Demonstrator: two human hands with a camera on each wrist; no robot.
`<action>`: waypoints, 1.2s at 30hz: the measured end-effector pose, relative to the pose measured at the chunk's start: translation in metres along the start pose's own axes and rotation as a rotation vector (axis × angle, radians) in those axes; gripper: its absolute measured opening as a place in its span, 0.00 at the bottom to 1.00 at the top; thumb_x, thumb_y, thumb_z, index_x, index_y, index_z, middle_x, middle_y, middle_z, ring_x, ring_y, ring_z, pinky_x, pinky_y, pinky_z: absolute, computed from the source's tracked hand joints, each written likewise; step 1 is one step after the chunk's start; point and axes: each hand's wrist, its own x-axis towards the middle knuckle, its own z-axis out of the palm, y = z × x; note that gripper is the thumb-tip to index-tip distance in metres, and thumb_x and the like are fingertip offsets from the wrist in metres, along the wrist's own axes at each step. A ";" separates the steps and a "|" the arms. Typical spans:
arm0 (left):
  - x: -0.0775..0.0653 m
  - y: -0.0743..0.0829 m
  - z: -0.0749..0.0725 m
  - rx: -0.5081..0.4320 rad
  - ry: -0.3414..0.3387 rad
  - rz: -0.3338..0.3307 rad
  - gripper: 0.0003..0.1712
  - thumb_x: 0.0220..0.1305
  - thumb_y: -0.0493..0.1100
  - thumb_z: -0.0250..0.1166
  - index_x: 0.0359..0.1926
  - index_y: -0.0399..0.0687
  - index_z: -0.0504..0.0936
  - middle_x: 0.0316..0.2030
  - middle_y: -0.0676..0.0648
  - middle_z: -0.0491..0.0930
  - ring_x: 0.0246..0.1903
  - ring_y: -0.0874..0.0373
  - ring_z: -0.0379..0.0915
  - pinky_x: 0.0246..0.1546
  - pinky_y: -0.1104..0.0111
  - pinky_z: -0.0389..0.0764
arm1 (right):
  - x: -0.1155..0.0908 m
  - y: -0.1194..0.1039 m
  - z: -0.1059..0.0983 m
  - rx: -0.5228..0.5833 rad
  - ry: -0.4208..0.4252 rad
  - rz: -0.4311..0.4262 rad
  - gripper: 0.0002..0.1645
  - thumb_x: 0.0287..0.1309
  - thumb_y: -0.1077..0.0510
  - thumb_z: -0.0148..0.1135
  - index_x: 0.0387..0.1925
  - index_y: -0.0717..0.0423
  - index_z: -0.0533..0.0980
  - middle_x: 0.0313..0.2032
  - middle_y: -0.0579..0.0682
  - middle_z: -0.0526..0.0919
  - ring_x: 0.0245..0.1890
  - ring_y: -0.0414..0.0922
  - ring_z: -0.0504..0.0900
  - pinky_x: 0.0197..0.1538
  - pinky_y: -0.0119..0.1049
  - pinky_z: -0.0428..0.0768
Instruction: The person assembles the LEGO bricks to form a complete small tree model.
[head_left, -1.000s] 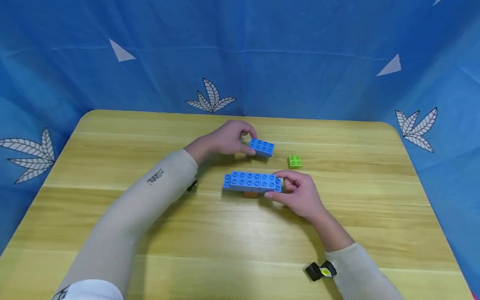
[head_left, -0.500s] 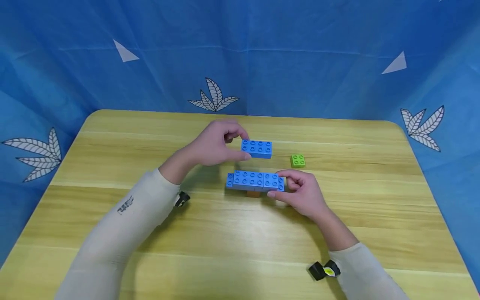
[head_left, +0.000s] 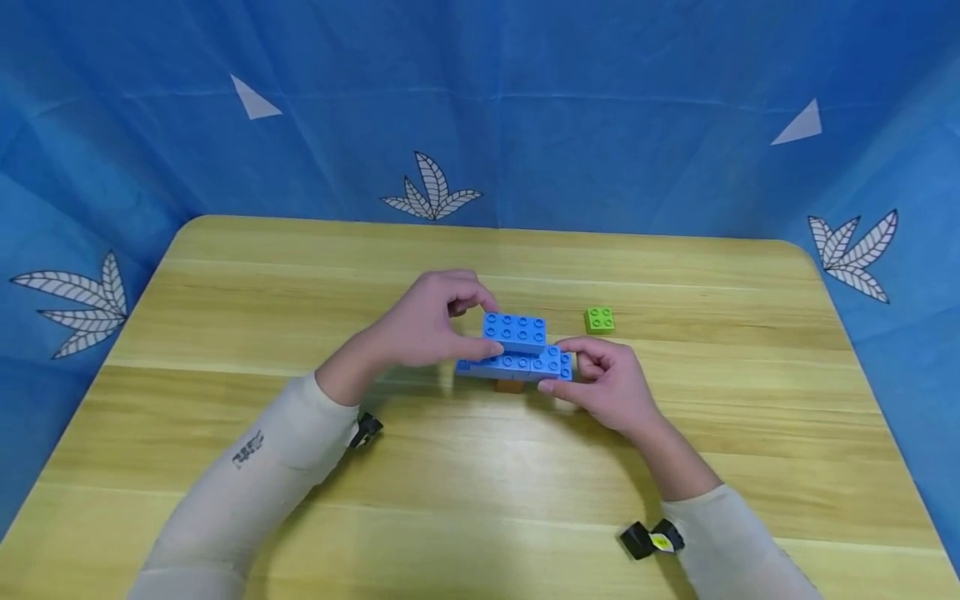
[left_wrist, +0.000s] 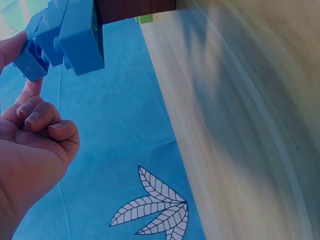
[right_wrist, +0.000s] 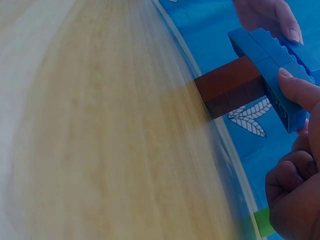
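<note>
In the head view my left hand (head_left: 422, 323) pinches a blue eight-stud brick (head_left: 514, 333) between thumb and forefinger, right over a wide blue brick layer (head_left: 553, 363). A narrow gap seems to part them in the left wrist view, where the held brick (left_wrist: 31, 64) is at upper left; I cannot tell whether the studs touch. My right hand (head_left: 611, 387) grips the layer's right end with thumb and forefinger. Beneath that layer stands a brown brick column (right_wrist: 231, 86), mostly hidden from above. The left hand's other fingers (left_wrist: 47, 117) are curled under.
A small green four-stud brick (head_left: 599, 320) lies on the wooden table (head_left: 480, 500), behind and right of the stack. A blue curtain (head_left: 495, 108) with leaf prints hangs at the table's back and sides.
My left hand has lifted the blue brick off the table's back area and brought it toward me, over the blue layer. My right hand has kept its hold on the layer's end.
</note>
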 end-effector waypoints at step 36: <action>-0.007 0.002 0.014 0.001 -0.011 -0.038 0.17 0.48 0.43 0.80 0.39 0.47 0.86 0.24 0.42 0.68 0.25 0.56 0.61 0.28 0.65 0.62 | 0.006 -0.027 0.003 -0.103 0.053 -0.250 0.27 0.44 0.69 0.80 0.49 0.56 0.84 0.16 0.45 0.53 0.16 0.43 0.51 0.21 0.34 0.54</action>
